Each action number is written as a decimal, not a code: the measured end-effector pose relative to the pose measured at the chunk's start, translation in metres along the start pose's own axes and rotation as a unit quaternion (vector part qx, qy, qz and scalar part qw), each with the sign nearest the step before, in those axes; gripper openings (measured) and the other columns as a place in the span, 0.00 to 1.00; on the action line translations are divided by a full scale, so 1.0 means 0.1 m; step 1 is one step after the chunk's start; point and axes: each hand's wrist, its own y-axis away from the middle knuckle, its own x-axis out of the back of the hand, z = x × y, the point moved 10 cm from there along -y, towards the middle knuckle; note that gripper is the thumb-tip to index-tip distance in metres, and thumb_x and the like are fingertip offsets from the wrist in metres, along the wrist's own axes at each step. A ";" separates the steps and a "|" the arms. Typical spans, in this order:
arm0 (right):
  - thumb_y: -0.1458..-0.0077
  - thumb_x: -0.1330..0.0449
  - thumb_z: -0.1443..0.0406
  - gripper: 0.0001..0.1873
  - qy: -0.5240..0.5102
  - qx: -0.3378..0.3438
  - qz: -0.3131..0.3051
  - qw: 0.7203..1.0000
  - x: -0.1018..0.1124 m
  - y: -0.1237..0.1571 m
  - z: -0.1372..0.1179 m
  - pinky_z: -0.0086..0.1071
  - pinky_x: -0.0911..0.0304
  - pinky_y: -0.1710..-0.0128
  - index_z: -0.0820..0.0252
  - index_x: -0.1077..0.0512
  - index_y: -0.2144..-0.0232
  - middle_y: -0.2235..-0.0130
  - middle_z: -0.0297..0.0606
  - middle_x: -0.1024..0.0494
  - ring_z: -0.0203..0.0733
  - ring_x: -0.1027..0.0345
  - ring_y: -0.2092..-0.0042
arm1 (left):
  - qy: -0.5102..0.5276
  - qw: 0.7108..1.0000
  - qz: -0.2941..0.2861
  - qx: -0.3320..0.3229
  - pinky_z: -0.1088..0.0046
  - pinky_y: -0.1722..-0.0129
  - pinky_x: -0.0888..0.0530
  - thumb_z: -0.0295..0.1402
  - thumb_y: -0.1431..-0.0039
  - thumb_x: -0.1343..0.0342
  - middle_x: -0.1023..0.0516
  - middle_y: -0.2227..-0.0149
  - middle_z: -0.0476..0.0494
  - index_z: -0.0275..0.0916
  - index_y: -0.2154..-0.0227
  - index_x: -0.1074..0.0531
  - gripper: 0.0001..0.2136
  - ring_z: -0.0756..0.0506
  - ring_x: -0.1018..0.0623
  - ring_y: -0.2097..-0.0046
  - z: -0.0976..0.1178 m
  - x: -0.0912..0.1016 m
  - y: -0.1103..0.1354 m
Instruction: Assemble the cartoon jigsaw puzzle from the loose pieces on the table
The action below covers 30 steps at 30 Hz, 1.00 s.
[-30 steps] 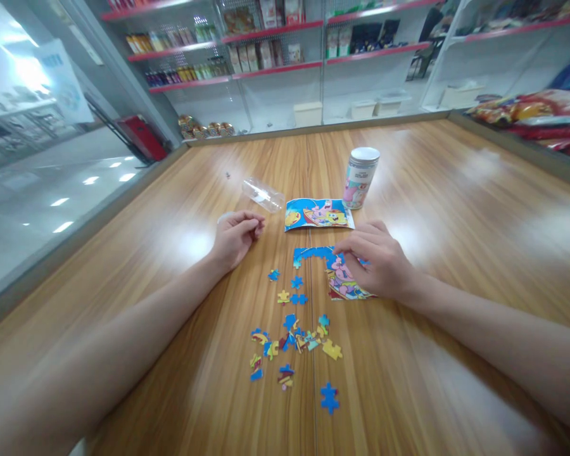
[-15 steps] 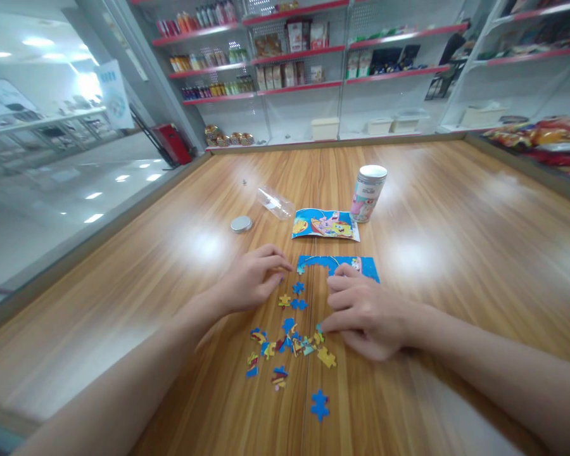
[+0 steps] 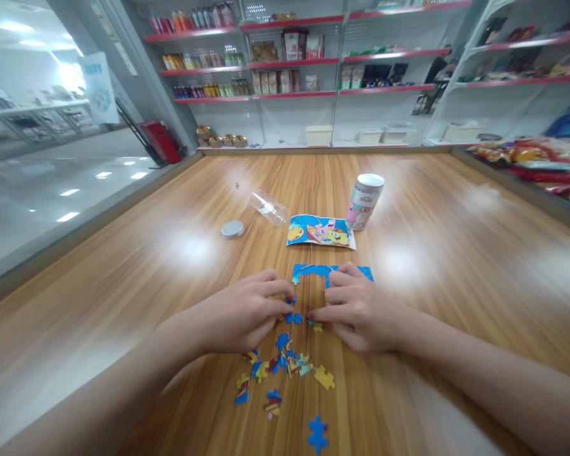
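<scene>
My left hand (image 3: 251, 310) reaches over the loose pieces, its fingers slightly apart and the tips touching a small blue jigsaw piece (image 3: 291, 299). Another blue jigsaw piece (image 3: 294, 318) lies just below those fingertips. My right hand (image 3: 361, 310) is curled, its index fingertip on a yellow-green jigsaw piece (image 3: 318, 327); its thumb is hidden. The same hand covers part of the partly joined blue puzzle (image 3: 308, 270). Closer to me lies a pile of mixed pieces (image 3: 285, 358), with a yellow piece (image 3: 323, 377) and a lone blue piece (image 3: 318, 434) near it.
Beyond the puzzle lies a cartoon picture sheet (image 3: 320, 232). A printed can (image 3: 365, 202) stands at its right. To the left are a clear plastic jar (image 3: 268, 208) on its side and a silver lid (image 3: 232, 229). Stocked shelves (image 3: 292, 61) line the back.
My left hand has come down onto the blue pieces. My right hand has slid the yellow-green piece away from the pile, up toward the puzzle. The camera view has tilted up slightly.
</scene>
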 end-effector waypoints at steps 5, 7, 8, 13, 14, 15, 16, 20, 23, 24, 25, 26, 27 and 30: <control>0.45 0.43 0.71 0.12 0.000 -0.031 0.040 0.999 0.10 -0.01 0.07 0.41 0.53 0.60 0.57 0.21 0.62 0.72 0.36 0.25 0.43 0.40 0.64 | 0.011 1.000 0.004 -0.006 0.64 0.57 0.27 0.22 0.38 0.53 0.22 0.62 0.41 0.38 0.60 0.23 0.14 0.42 0.28 0.58 -0.01 0.05 0.02; 0.44 0.43 0.70 0.11 -0.011 -0.041 0.053 0.998 0.13 0.00 0.10 0.41 0.53 0.60 0.58 0.21 0.62 0.72 0.36 0.25 0.43 0.41 0.65 | 0.006 1.000 0.003 -0.007 0.63 0.57 0.27 0.22 0.38 0.53 0.23 0.62 0.41 0.38 0.59 0.23 0.14 0.42 0.28 0.58 0.00 0.05 0.03; 0.44 0.43 0.70 0.11 -0.019 -0.045 0.052 0.997 0.13 0.00 0.10 0.41 0.53 0.60 0.58 0.21 0.62 0.72 0.36 0.25 0.43 0.41 0.65 | 0.003 1.000 0.002 -0.007 0.63 0.57 0.27 0.22 0.38 0.53 0.23 0.60 0.40 0.39 0.57 0.23 0.14 0.42 0.28 0.57 0.00 0.04 0.03; 0.44 0.40 0.64 0.08 -0.042 -0.054 0.024 0.997 0.08 0.01 0.11 0.41 0.53 0.59 0.56 0.22 0.62 0.71 0.36 0.24 0.44 0.39 0.63 | 0.000 1.000 -0.008 -0.016 0.60 0.53 0.27 0.22 0.41 0.50 0.26 0.52 0.40 0.43 0.53 0.24 0.17 0.41 0.28 0.54 0.03 0.01 0.03; 0.43 0.39 0.63 0.08 -0.044 -0.056 0.020 0.997 0.07 0.00 0.11 0.41 0.53 0.58 0.57 0.22 0.62 0.71 0.36 0.24 0.44 0.38 0.63 | 0.004 1.000 -0.012 -0.019 0.60 0.53 0.27 0.22 0.42 0.50 0.26 0.52 0.40 0.43 0.54 0.24 0.17 0.41 0.28 0.54 0.04 0.01 0.03; 0.43 0.39 0.63 0.07 -0.044 -0.060 0.019 0.997 0.07 0.00 0.11 0.41 0.53 0.58 0.57 0.22 0.63 0.71 0.36 0.24 0.44 0.38 0.63 | 0.009 1.000 -0.016 -0.022 0.60 0.53 0.27 0.21 0.43 0.49 0.26 0.53 0.40 0.43 0.55 0.23 0.17 0.41 0.28 0.54 0.06 0.02 0.03; 0.42 0.39 0.62 0.07 -0.045 -0.064 0.019 0.997 0.06 -0.01 0.11 0.41 0.53 0.58 0.57 0.22 0.63 0.71 0.36 0.23 0.43 0.38 0.63 | 0.016 0.999 -0.021 -0.025 0.60 0.53 0.27 0.21 0.44 0.49 0.25 0.54 0.41 0.43 0.56 0.23 0.17 0.41 0.28 0.54 0.08 0.02 0.03; 0.41 0.38 0.60 0.08 -0.035 -0.094 0.028 0.995 0.03 -0.05 0.16 0.40 0.53 0.57 0.58 0.23 0.65 0.70 0.36 0.22 0.43 0.37 0.62 | 0.043 0.998 -0.030 -0.039 0.62 0.57 0.27 0.21 0.47 0.48 0.23 0.59 0.41 0.42 0.59 0.22 0.16 0.42 0.27 0.57 0.14 0.04 0.04; 0.41 0.38 0.59 0.09 -0.022 -0.123 0.044 0.991 0.00 -0.07 0.22 0.39 0.53 0.58 0.59 0.24 0.66 0.69 0.36 0.21 0.43 0.36 0.63 | 0.031 0.999 0.014 -0.024 0.62 0.56 0.26 0.20 0.44 0.50 0.23 0.59 0.41 0.41 0.57 0.23 0.16 0.41 0.28 0.56 0.05 0.09 0.03; 0.41 0.38 0.60 0.08 -0.017 -0.133 0.050 0.990 0.00 -0.08 0.24 0.39 0.53 0.58 0.59 0.24 0.66 0.69 0.36 0.21 0.43 0.36 0.63 | 0.020 0.999 0.042 -0.009 0.61 0.53 0.26 0.20 0.43 0.51 0.23 0.56 0.40 0.40 0.55 0.24 0.17 0.41 0.28 0.54 -0.01 0.11 0.03; 0.41 0.38 0.60 0.08 -0.012 -0.143 0.053 0.988 0.00 -0.09 0.27 0.38 0.53 0.58 0.59 0.23 0.66 0.69 0.36 0.21 0.43 0.36 0.63 | 0.007 0.997 0.073 0.009 0.58 0.50 0.26 0.20 0.42 0.51 0.24 0.52 0.39 0.40 0.51 0.25 0.18 0.40 0.29 0.51 -0.09 0.14 0.03; 0.41 0.38 0.60 0.08 -0.007 -0.152 0.054 0.987 -0.01 -0.09 0.29 0.38 0.53 0.58 0.59 0.23 0.66 0.68 0.36 0.20 0.44 0.35 0.63 | -0.004 0.994 0.101 0.028 0.56 0.46 0.28 0.20 0.41 0.51 0.25 0.47 0.39 0.39 0.47 0.28 0.20 0.39 0.31 0.47 -0.17 0.15 0.04; 0.41 0.38 0.60 0.08 -0.003 -0.161 0.053 0.986 -0.02 -0.10 0.31 0.38 0.53 0.58 0.59 0.23 0.65 0.68 0.37 0.20 0.44 0.35 0.62 | -0.014 0.992 0.118 0.044 0.53 0.43 0.30 0.21 0.40 0.51 0.28 0.43 0.39 0.39 0.43 0.31 0.23 0.38 0.32 0.45 -0.24 0.14 0.04; 0.41 0.38 0.60 0.08 -0.003 -0.177 0.053 0.983 -0.03 -0.10 0.36 0.38 0.53 0.58 0.59 0.23 0.65 0.68 0.37 0.21 0.45 0.36 0.62 | -0.022 0.989 0.127 0.070 0.48 0.39 0.33 0.22 0.37 0.52 0.34 0.36 0.39 0.39 0.36 0.39 0.26 0.37 0.35 0.40 -0.41 0.03 0.04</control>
